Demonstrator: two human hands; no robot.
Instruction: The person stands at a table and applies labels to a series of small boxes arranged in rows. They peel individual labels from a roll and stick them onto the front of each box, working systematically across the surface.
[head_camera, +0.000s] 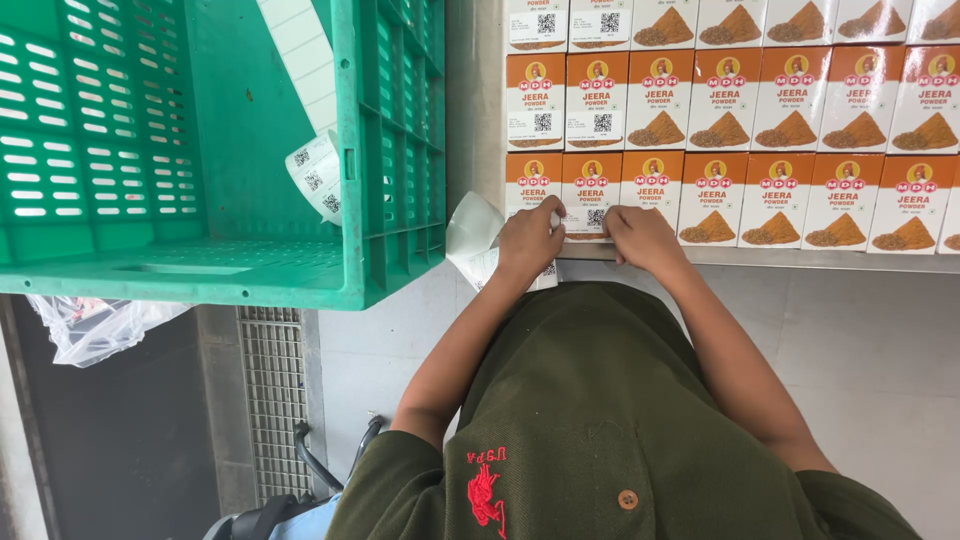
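Observation:
Rows of orange and white spice powder boxes (780, 130) lie flat on a steel table (800, 260). My left hand (528, 243) and my right hand (640, 238) both press on one box (590, 200) near the table's front edge, where a small white code sticker (596, 216) sits between the fingertips. A curling white strip of sticker backing paper (472, 235) hangs by my left hand, which appears to hold it. Several boxes at the left carry the same white stickers.
A large green plastic crate (220, 150) stands to the left, with a long white label strip (310, 110) hanging into it. A clear plastic bag (95, 325) lies below the crate. A metal floor grate (275, 400) runs beneath.

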